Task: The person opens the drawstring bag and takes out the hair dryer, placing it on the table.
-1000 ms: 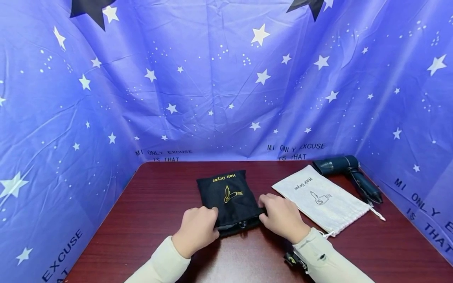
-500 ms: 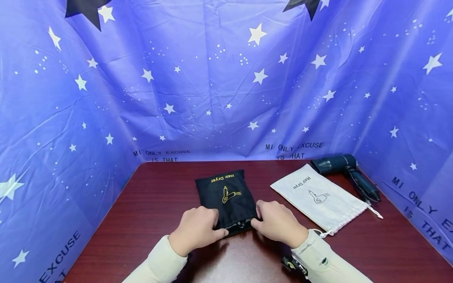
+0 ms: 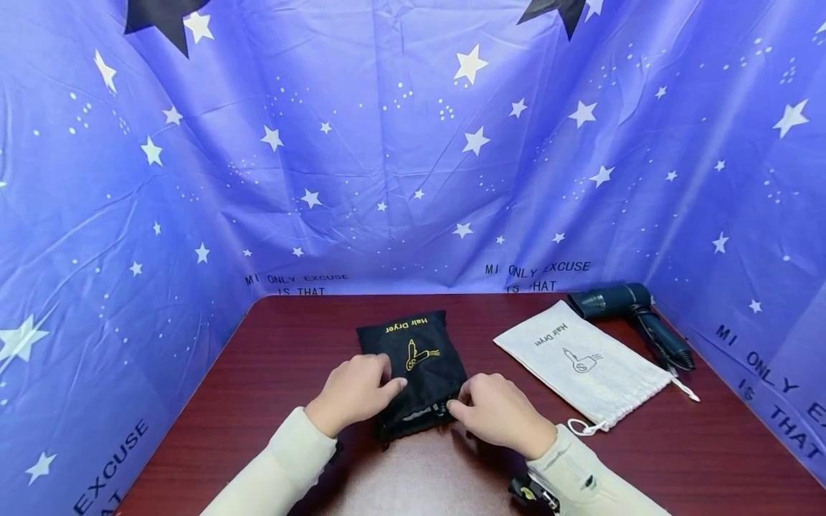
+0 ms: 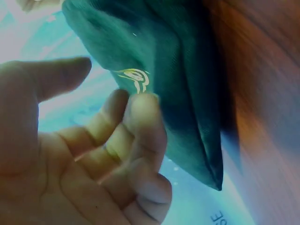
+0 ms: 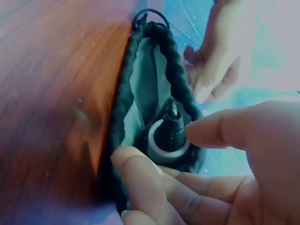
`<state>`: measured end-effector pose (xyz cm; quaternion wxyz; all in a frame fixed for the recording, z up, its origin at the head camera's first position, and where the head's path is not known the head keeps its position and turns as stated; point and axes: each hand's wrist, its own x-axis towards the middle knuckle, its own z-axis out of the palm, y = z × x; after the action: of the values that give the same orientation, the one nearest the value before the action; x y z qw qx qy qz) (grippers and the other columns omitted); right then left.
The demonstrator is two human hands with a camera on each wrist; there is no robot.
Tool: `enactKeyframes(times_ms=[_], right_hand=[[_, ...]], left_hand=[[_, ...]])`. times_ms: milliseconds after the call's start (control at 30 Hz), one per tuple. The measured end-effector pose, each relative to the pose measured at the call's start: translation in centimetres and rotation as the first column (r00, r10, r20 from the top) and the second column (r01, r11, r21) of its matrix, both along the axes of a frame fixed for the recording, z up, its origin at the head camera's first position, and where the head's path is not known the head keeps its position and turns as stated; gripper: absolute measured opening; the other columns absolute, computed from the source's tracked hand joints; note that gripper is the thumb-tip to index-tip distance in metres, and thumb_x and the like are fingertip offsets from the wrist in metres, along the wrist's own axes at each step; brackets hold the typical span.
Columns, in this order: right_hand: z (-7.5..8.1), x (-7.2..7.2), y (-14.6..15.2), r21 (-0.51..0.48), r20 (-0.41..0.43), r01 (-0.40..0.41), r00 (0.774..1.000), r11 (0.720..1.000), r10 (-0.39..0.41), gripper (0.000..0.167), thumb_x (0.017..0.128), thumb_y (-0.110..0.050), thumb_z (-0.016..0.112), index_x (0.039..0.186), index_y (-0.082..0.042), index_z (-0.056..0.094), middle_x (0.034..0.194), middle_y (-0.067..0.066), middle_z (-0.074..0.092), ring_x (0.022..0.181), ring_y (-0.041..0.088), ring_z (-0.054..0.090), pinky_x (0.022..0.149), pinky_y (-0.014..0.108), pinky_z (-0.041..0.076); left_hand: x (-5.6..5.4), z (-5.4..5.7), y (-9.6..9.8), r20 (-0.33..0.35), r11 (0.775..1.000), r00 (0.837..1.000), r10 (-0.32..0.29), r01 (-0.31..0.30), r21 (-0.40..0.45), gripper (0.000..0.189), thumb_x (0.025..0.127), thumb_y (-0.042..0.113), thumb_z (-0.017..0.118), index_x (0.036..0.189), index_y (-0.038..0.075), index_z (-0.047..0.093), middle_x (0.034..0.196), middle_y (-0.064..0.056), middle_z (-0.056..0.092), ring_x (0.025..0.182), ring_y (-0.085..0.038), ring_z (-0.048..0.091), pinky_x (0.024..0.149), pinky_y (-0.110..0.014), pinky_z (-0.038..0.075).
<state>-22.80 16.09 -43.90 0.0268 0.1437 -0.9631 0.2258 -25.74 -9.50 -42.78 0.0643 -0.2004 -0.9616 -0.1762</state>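
A black drawstring pouch with yellow "Hair Dryer" lettering lies on the table in the head view, its mouth facing the person. Inside the mouth, the right wrist view shows a ribbed black handle end with a pale ring around it. My right hand holds the mouth's right corner, thumb at one rim and fingers at the other. Beside the pouch's left edge is my left hand; its loosely bent fingers overlap the cloth in the left wrist view, with the thumb held apart.
On the right lies a flat white drawstring pouch printed "Hair Dryer", its cord trailing. A dark hair dryer rests behind it at the table's back right corner. Star-patterned blue cloth surrounds the brown table.
My left hand has released the mouth's left side and moved up along the pouch's edge. My right hand has shifted slightly left and nearer the person, staying at the mouth's right corner.
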Motion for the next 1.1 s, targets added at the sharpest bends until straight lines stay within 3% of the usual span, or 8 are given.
enactKeyframes(times_ms=[167,267,400,500,800,1100], right_hand=[[-0.2,-0.1,-0.5,-0.014,0.013,0.027,1.0,1.0,-0.026,0.025,0.088,-0.034,0.067,0.067,-0.023,0.06,0.051,-0.01,0.042,0.053,0.013,0.047,0.052,0.034,0.039],[-0.4,-0.2,-0.7,-0.018,0.008,0.04,0.999,0.999,-0.04,0.02,0.088,-0.033,0.065,0.072,-0.022,0.06,0.052,-0.009,0.04,0.054,0.014,0.048,0.055,0.034,0.041],[-0.5,-0.3,-0.8,-0.033,0.009,0.042,0.999,0.999,-0.042,0.016,0.09,-0.031,0.064,0.078,-0.02,0.062,0.053,-0.008,0.043,0.057,0.014,0.05,0.059,0.035,0.044],[-0.6,-0.2,-1.1,-0.047,0.016,0.028,1.0,0.998,-0.028,0.017,0.091,-0.031,0.064,0.079,-0.019,0.062,0.054,-0.006,0.046,0.057,0.014,0.052,0.059,0.035,0.044],[-0.7,-0.2,-1.7,-0.043,0.013,0.055,0.998,0.998,-0.054,0.02,0.086,-0.037,0.066,0.079,-0.02,0.058,0.056,-0.004,0.051,0.056,0.016,0.052,0.054,0.036,0.043],[-0.4,-0.9,-2.0,-0.022,-0.028,0.035,0.999,0.999,-0.035,0.029,0.084,-0.043,0.07,0.083,-0.015,0.061,0.063,-0.002,0.056,0.057,0.018,0.055,0.053,0.04,0.046]], left_hand=[[-2.0,0.3,0.0,-0.019,0.998,0.998,0.061,-0.061,0.012,0.025,0.097,0.04,0.069,0.093,0.016,0.063,0.085,0.001,0.059,0.069,-0.016,0.057,0.06,-0.039,0.049],[-3.5,0.3,0.0,-0.066,0.996,0.994,0.093,-0.094,-0.008,0.026,0.098,0.035,0.067,0.106,0.011,0.065,0.099,-0.006,0.061,0.082,-0.023,0.062,0.071,-0.045,0.055],[-5.6,-0.1,-0.4,-0.123,0.993,0.986,0.109,-0.114,-0.039,0.028,0.099,0.028,0.063,0.115,0.005,0.063,0.115,-0.014,0.061,0.101,-0.033,0.062,0.087,-0.051,0.054],[-6.8,-0.4,-1.0,-0.129,0.991,0.985,0.115,-0.123,-0.058,0.03,0.1,0.025,0.059,0.12,0.003,0.063,0.121,-0.015,0.063,0.108,-0.037,0.062,0.093,-0.054,0.052],[-8.2,-0.6,-1.8,0.024,0.996,0.995,0.092,-0.092,-0.005,0.044,0.102,0.024,0.048,0.138,0.003,0.059,0.138,-0.015,0.062,0.126,-0.036,0.06,0.106,-0.056,0.047],[-8.8,-1.1,-1.8,0.03,0.989,0.993,0.11,-0.107,-0.098,0.047,0.104,0.026,0.039,0.141,0.007,0.06,0.142,-0.014,0.062,0.13,-0.038,0.059,0.105,-0.058,0.046]])
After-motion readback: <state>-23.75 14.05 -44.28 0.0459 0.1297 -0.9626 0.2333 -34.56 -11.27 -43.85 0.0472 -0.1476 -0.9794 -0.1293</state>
